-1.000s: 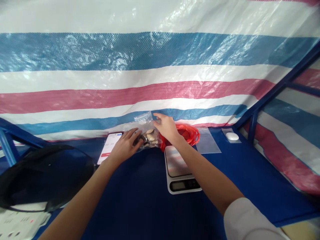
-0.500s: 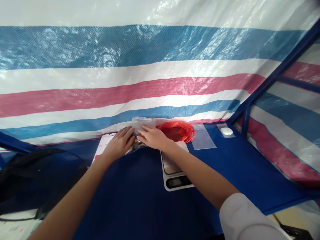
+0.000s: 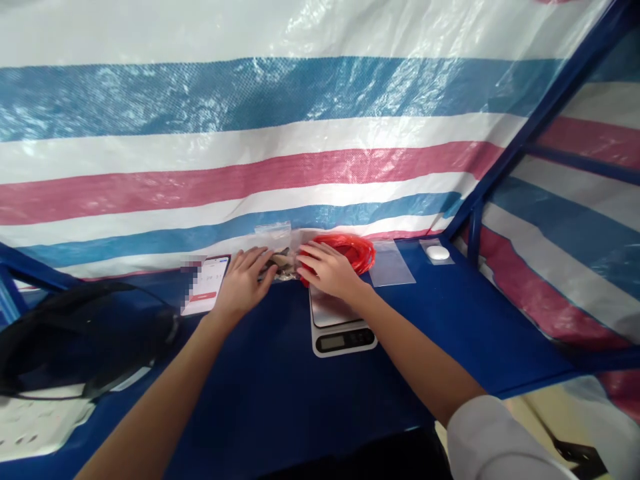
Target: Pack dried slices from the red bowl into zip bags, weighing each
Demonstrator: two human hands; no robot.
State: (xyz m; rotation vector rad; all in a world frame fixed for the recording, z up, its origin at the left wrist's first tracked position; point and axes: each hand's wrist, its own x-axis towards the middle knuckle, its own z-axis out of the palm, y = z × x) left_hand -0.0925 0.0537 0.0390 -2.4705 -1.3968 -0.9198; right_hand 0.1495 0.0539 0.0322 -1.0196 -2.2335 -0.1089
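A clear zip bag [image 3: 275, 235] stands against the sheet at the back of the table, with small brown and grey pieces [image 3: 284, 265] in its lower part. My left hand [image 3: 245, 280] rests at the bag's left side, fingers stretched out and apart. On the right, my right hand [image 3: 331, 270] is open, its fingertips close to the bag and over the edge of a red plastic bag [image 3: 364, 250]. Beneath my right hand lies a white kitchen scale [image 3: 319, 345], partly covered. Whether the fingertips touch the zip bag is hard to make out.
A phone [image 3: 206, 283] lies left of my left hand. A flat clear bag [image 3: 393, 265] and a white rounded object [image 3: 438, 253] on another small bag are at the right. A black bag-like thing [image 3: 85, 333] and a white power strip [image 3: 40, 423] occupy the left.
My hands have moved apart, the right one shifting right toward the red bag and scale. More of the bagged pieces shows between them. The view has shifted slightly.
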